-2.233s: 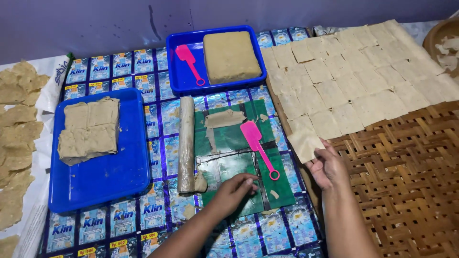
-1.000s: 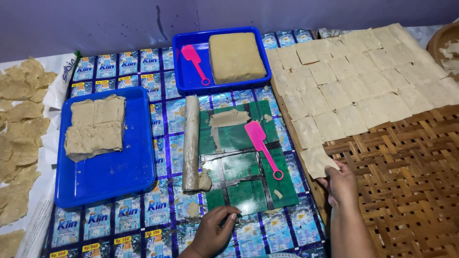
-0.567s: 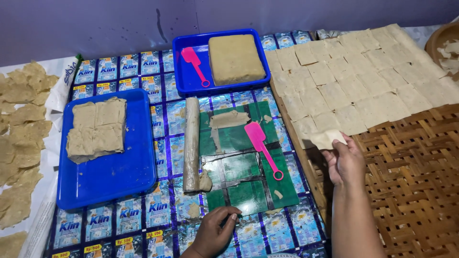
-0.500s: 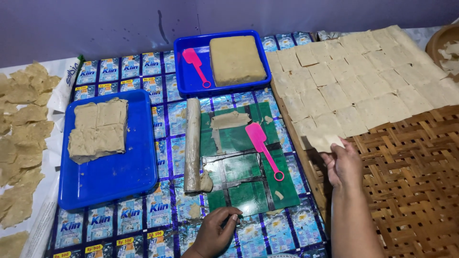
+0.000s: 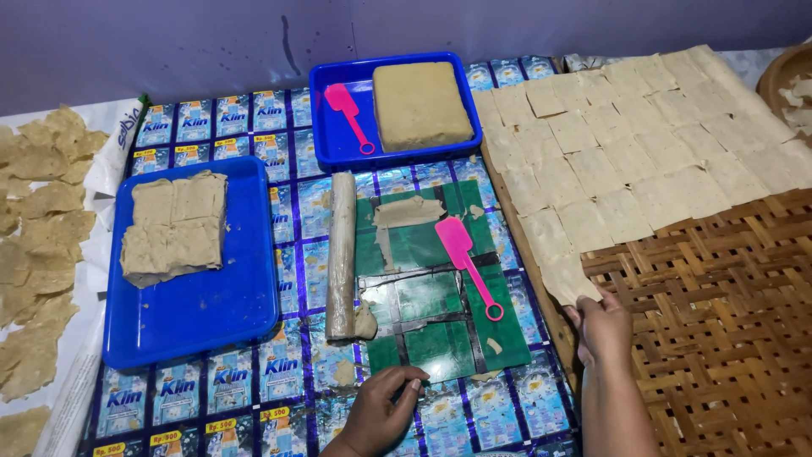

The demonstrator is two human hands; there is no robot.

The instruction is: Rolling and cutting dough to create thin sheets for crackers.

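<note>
Thin beige square dough sheet (image 5: 568,279) at near-left edge of brown woven bamboo tray (image 5: 719,338), last in rows of same squares. My right hand (image 5: 602,326) has fingertips on its near edge, pinch or flat press: can't tell. My left hand (image 5: 381,415) rests loosely curled, empty, on sachet-print mat (image 5: 288,385), just below green plastic work sheet (image 5: 427,296). Pink plastic spatula (image 5: 467,262) and dough-coated rolling pin (image 5: 342,254) lie on that.

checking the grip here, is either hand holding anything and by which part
The right hand pinches a thin dough square by its near edge; the left hand holds nothing.
</note>
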